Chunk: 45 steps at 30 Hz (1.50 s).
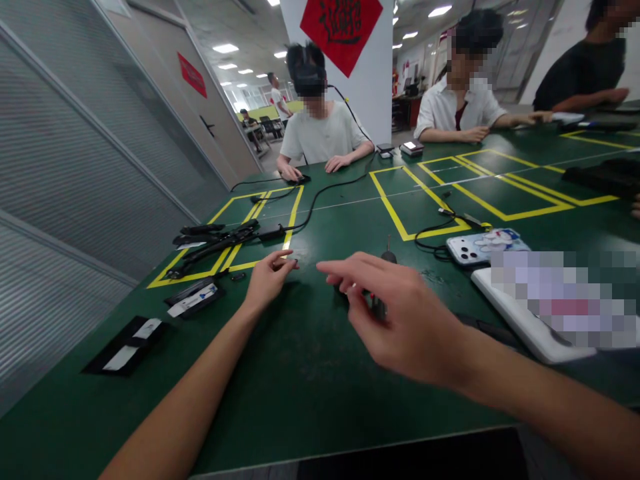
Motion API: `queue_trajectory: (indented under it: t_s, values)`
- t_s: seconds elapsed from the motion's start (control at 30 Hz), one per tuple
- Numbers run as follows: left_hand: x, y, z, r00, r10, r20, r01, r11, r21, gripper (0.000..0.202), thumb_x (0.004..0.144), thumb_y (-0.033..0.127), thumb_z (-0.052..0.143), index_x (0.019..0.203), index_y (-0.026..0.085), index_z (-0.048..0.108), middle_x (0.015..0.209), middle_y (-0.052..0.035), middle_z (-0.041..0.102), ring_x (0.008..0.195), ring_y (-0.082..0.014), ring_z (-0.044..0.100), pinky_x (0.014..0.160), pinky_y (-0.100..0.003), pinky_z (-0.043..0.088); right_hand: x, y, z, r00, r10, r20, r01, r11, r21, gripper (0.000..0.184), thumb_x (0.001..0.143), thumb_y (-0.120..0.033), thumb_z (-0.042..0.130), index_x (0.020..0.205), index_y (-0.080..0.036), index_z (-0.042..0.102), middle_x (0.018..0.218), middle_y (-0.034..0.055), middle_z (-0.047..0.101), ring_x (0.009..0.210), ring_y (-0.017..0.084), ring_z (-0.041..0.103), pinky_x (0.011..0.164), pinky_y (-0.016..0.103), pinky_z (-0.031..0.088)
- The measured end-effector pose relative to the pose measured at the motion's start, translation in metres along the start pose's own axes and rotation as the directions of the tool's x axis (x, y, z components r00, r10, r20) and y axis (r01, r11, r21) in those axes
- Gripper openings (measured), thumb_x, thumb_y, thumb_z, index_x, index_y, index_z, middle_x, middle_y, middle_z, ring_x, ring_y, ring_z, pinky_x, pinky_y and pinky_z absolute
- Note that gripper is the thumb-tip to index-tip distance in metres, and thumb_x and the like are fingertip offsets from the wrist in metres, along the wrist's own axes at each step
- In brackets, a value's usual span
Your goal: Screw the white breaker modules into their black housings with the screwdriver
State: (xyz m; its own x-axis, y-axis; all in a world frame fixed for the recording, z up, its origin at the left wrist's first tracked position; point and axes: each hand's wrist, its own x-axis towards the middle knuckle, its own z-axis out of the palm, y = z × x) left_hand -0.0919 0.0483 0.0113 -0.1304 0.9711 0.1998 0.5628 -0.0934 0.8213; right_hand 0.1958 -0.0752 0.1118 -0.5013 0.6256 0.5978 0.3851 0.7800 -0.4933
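Observation:
My left hand (267, 277) rests on the green table (300, 373), its thumb and fingers pinched on a tiny dark part (291, 261) too small to name. My right hand (395, 313) hovers just to the right of it, index finger stretched toward the left hand and the other fingers curled over a small dark tool (379, 307); whether they grip it I cannot tell. A small dark screwdriver-like tool (389, 255) stands just behind the right hand.
Flat black packets (193, 298) and another (125, 347) lie at left. Black cables and parts (215, 241) sit inside yellow tape boxes. A phone (483, 245) and a white tablet (520, 320) lie at right. Other people sit across the table.

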Motion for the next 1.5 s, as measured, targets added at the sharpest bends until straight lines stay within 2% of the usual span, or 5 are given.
queue_trajectory:
  t_s: [0.27, 0.83, 1.07, 1.27, 1.5]
  values:
    - [0.019, -0.037, -0.027, 0.995, -0.025, -0.094, 0.043, 0.98, 0.193, 0.03, 0.068, 0.04, 0.067, 0.086, 0.016, 0.07, 0.081, -0.0075, 0.074, 0.08, -0.0243, 0.067, 0.078, -0.034, 0.049, 0.021, 0.069, 0.06, 0.984, 0.153, 0.092, -0.069, 0.804, -0.591, 0.027, 0.086, -0.008, 0.05, 0.112, -0.01, 0.058, 0.102, 0.013, 0.049, 0.094, 0.027, 0.046, 0.079, 0.038, 0.041]
    - [0.029, -0.054, -0.029, 0.992, 0.084, -0.099, -0.039, 0.918, 0.395, 0.034, 0.078, 0.036, 0.057, 0.101, 0.016, 0.07, 0.099, -0.0102, 0.066, 0.091, -0.0242, 0.061, 0.087, -0.037, 0.047, 0.0, 0.075, 0.07, 0.953, 0.301, -0.031, -0.267, 0.789, -0.554, 0.031, 0.092, -0.02, 0.055, 0.119, -0.005, 0.057, 0.111, 0.0163, 0.048, 0.105, 0.029, 0.044, 0.095, 0.04, 0.039]
    - [0.005, -0.02, -0.016, 0.951, 0.257, -0.169, -0.162, 0.885, 0.436, 0.032, 0.086, 0.036, 0.051, 0.109, 0.017, 0.061, 0.12, -0.0121, 0.055, 0.116, -0.026, 0.05, 0.094, -0.037, 0.045, -0.003, 0.077, 0.07, 0.922, 0.387, 0.009, -0.304, 0.739, -0.601, 0.072, 0.086, -0.053, 0.065, 0.131, 0.0, 0.049, 0.107, 0.0192, 0.051, 0.106, 0.034, 0.044, 0.103, 0.049, 0.029]
    - [-0.04, 0.035, 0.018, 0.842, 0.516, 0.16, -0.539, 0.782, 0.314, 0.033, 0.092, 0.035, 0.044, 0.119, 0.019, 0.053, 0.13, -0.0115, 0.05, 0.123, -0.0236, 0.048, 0.106, -0.044, 0.037, -0.003, 0.077, 0.072, 0.935, 0.355, 0.024, -0.278, 0.771, -0.573, 0.069, 0.085, -0.042, 0.065, 0.134, 0.001, 0.045, 0.104, 0.0185, 0.053, 0.105, 0.032, 0.046, 0.104, 0.049, 0.028]
    - [-0.063, 0.048, 0.049, 0.666, 0.574, 0.476, -0.699, 0.703, 0.13, 0.096, 0.067, 0.049, 0.074, 0.144, 0.025, 0.022, 0.154, -0.0164, 0.021, 0.14, -0.0332, 0.027, 0.112, -0.053, 0.03, -0.002, 0.078, 0.074, 0.967, 0.25, 0.038, -0.203, 0.858, -0.471, 0.074, 0.076, -0.028, 0.068, 0.138, -0.001, 0.038, 0.107, 0.0164, 0.049, 0.102, 0.029, 0.047, 0.099, 0.042, 0.036]
